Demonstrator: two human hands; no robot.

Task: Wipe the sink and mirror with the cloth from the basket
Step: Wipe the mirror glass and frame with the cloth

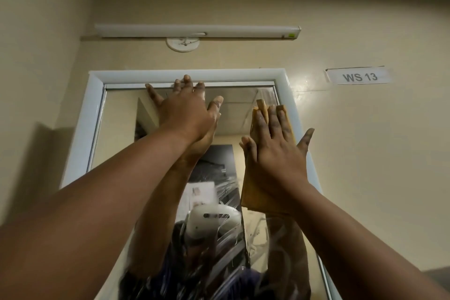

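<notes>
I look up along both arms at the mirror (117,129), set in a pale frame (95,95) on a cream wall (365,153). At the far left the side wall comes close to the frame, so the room there is narrow; the glass inside the left edge is bare below my forearm. My left hand (185,109) lies flat near the top edge, fingers straight and spread, the fingertips (187,78) reaching up onto the top bar of the frame. It holds nothing; it only presses on the glass. Between the two hands a strip of glass is free. My right hand (275,146) is flat too, fingers straight, palm pressing the yellow cloth (253,190) against the mirror close to its right edge. The cloth sticks out above the fingers and hangs below the wrist; its right side touches or overlaps the frame, I cannot tell which. The thumb spreads out past the frame over the wall. Above the mirror a long white lamp (197,31) runs across, well apart from the hands. Right of the frame a paper label (360,77) reads WS 13. The sink is out of view.
</notes>
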